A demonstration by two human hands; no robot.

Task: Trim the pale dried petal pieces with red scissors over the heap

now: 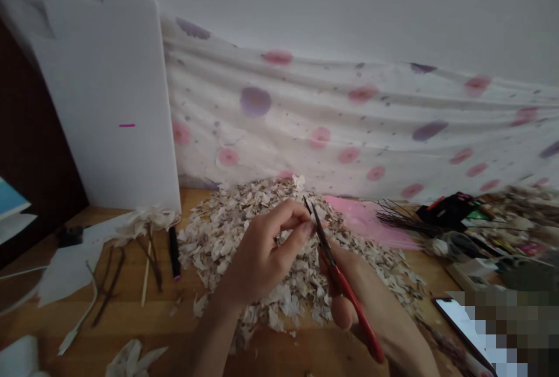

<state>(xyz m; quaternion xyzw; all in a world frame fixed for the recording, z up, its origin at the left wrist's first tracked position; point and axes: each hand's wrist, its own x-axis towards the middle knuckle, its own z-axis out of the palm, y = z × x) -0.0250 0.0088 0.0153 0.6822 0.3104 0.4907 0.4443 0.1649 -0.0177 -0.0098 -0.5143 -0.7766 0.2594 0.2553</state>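
Observation:
My right hand [343, 269] is wrapped round a pair of scissors [358, 307] with red handles. Their dark blades point up and away, a little apart at the tips. Beside the blades, my left hand [264, 252] is closed in a pinch, thumb against forefinger. Whatever small thing lies between those fingertips is too small to make out. Both hands are over a wide heap of pale, petal-like flakes [218, 234] on the wooden table [283, 359].
At left lie brown twigs [107, 289], a black marker [174, 254], white paper [72, 269] and a white cable [81, 319]. A white board [117, 91] stands behind. To the right are a pink sheet [353, 217], thin dark twigs [395, 218], mixed clutter and a phone [465, 330].

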